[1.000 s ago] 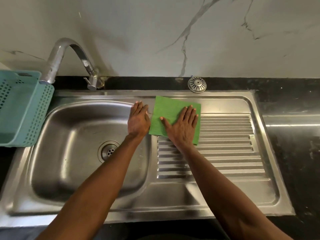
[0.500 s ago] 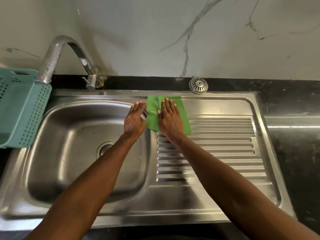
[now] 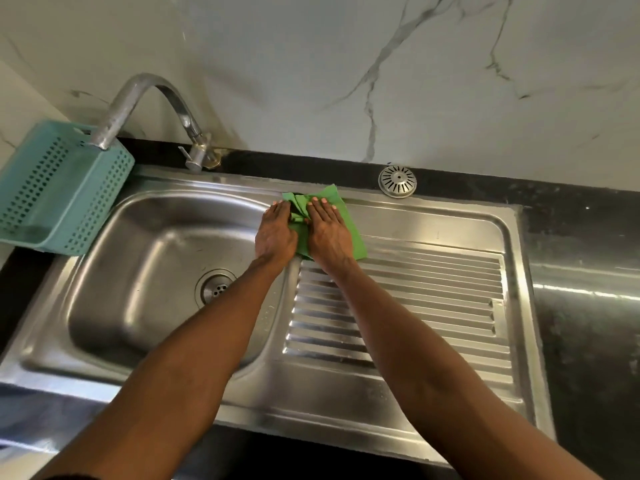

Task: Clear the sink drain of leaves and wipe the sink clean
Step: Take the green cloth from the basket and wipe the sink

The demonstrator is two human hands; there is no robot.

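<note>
A green cloth (image 3: 349, 233) lies bunched on the steel sink's (image 3: 433, 220) back ledge, between the basin and the ribbed drainboard. My right hand (image 3: 329, 233) presses flat on it with straight fingers. My left hand (image 3: 277, 233) lies flat beside it, fingers straight, its fingertips touching the cloth's crumpled left edge. The drain (image 3: 216, 289) at the basin's bottom shows bare holes, with no leaves in sight. Its round metal strainer cover (image 3: 397, 181) sits on the black counter behind the sink.
A curved steel faucet (image 3: 152, 109) arches over the basin's back left. A teal perforated basket (image 3: 59, 188) stands at the left edge, under the spout. Black counter (image 3: 581, 271) extends to the right. A marble wall rises behind.
The right hand has slid the cloth left and toward the back ledge, and the cloth has bunched up. The left hand now touches the cloth's edge.
</note>
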